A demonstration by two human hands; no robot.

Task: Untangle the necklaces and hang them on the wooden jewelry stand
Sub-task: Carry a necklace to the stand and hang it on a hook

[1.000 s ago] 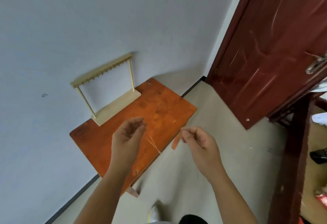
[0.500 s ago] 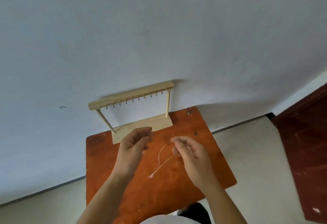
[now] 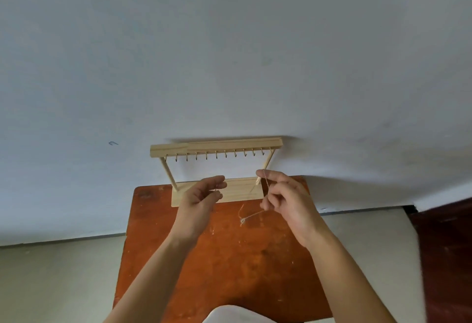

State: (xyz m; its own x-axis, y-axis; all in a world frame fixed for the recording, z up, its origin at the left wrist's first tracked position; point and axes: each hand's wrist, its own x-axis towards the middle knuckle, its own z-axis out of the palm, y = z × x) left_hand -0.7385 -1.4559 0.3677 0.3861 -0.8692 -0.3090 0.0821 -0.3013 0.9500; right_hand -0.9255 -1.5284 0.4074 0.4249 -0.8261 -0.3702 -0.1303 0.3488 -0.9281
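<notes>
Right hand now higher, pinching fine chain necklace before pale wooden stand; left hand pinches other end; small pendant dangles over scuffed orange table.

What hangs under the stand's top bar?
Only bare hooks under the top bar; the necklace is not on them. The left hand covers part of the base.

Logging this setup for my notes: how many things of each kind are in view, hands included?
wooden jewelry stand: 1
necklace: 1 thin chain that can be made out, pinched by both hands
table: 1
hands: 2, the left hand and the right hand
Total: 5
</notes>
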